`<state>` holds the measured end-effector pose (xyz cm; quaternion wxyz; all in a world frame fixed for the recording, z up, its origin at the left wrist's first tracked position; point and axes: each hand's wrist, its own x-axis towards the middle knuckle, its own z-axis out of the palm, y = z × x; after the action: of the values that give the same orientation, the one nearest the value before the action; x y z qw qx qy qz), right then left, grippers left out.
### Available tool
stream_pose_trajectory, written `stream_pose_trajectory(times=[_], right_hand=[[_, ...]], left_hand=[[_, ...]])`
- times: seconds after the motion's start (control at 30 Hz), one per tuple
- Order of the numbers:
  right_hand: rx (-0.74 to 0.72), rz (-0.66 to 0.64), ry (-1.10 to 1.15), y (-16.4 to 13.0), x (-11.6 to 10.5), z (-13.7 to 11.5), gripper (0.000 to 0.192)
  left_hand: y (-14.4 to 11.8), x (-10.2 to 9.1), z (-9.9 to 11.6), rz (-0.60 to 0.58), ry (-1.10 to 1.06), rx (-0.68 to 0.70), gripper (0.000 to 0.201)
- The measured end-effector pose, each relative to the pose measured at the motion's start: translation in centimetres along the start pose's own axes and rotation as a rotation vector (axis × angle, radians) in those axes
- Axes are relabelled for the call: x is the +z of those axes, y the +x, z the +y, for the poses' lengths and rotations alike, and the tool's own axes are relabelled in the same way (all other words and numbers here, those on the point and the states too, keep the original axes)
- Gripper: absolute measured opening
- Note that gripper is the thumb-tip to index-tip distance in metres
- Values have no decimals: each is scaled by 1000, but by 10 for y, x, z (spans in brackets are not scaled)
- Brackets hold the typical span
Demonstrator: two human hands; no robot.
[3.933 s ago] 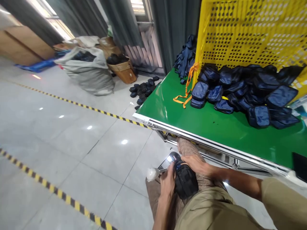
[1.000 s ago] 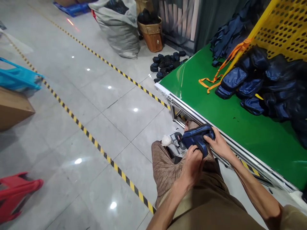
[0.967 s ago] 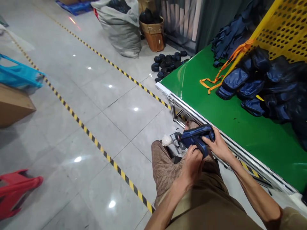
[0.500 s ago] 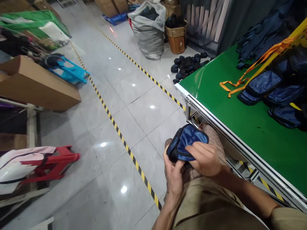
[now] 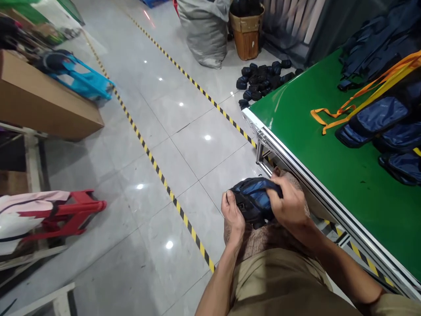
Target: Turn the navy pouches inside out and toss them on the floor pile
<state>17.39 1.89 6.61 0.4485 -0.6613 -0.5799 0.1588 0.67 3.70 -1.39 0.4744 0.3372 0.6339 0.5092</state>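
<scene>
Two hands on one navy pouch (image 5: 252, 202), held over the lap just short of the table edge. Left hand (image 5: 233, 216) clamped on the pouch's near-left end, fingers curled around it. Right hand (image 5: 289, 207) cupped over the top right, gripping fabric and pressing down. Pouch now more balled up and darker side out versus half a second ago, when smooth blue face was up and right palm lay flat across it; a second ago held higher, stretched between both hands beside a small metal fixture with a white knob. Fixture no longer in view. Reads as turning or reshaping the pouch by hand, away from that fixture – a judgement only.

Outward: brown patterned trousers (image 5: 263, 239) under the pouch. Green table (image 5: 329, 149) with aluminium rim immediately right, not touched. On it, well apart from the hands: more navy pouches (image 5: 375, 120) and an orange strap (image 5: 332, 118). On the floor past the table end: heap of small black pouches (image 5: 263, 77), brown basket (image 5: 247, 33), grey sack (image 5: 205, 30). Yellow-black floor tape (image 5: 158, 169) running diagonally left of the knees. Far left: cardboard box (image 5: 42, 103), blue stool (image 5: 82, 81), red stool (image 5: 66, 210).
</scene>
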Motion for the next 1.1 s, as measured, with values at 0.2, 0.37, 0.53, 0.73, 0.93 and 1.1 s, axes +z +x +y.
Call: stream_pose_trajectory(times=[0.2,0.37,0.53,0.73,0.93,1.1], right_hand=[[468,-300,264,18,44,80,52],[515,-385,391,21,92,92,76],[566,-414,419,16,63,68,79],[579,-457,368,9,27,44,64],[495,-552,338,7,36,70,52],[410,-639,297,21,70,100,45]], left_hand=[[11,17,-7,-157,30,-56,73],[24,18,-5,-204,-19,-98,78],[13,8,3,-192,-50,-102,80],[25,-1,-8,-223,-69,-89,68],[43,24,-27,-288,-34,-115,59],[43,37,-30,-282,-48,-191,64]])
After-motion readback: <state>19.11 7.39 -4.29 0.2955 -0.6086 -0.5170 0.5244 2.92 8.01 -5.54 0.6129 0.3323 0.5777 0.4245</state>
